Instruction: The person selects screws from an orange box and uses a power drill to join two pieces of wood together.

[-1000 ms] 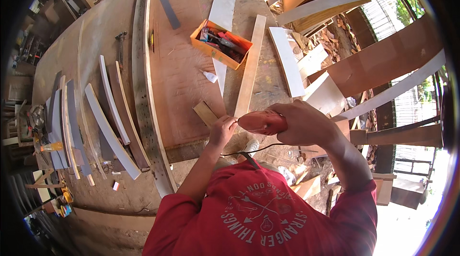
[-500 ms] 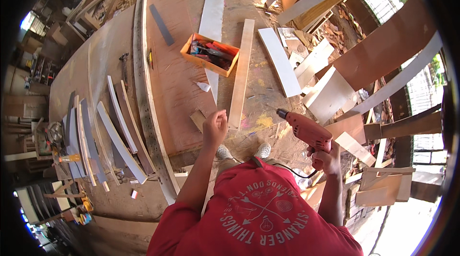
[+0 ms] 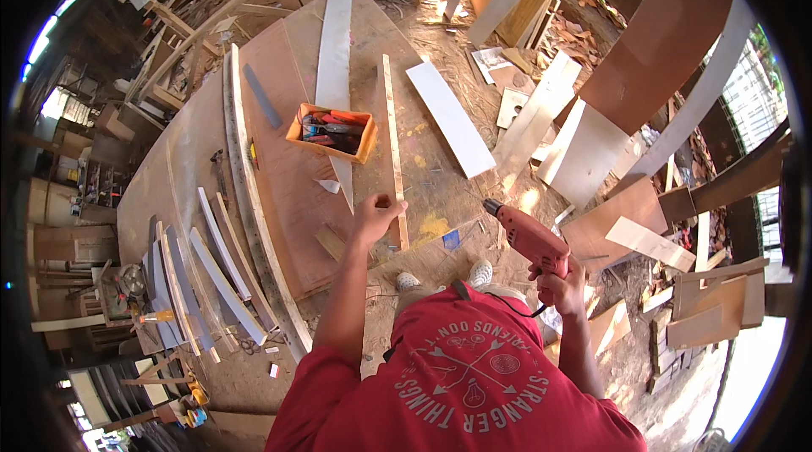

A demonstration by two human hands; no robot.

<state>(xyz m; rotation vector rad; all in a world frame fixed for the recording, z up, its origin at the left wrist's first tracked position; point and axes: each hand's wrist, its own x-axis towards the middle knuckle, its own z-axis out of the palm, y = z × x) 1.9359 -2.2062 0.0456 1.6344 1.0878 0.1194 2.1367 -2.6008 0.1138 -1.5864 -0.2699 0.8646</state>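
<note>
red power drill (image 3: 531,239), dark chuck, black cord
</note>
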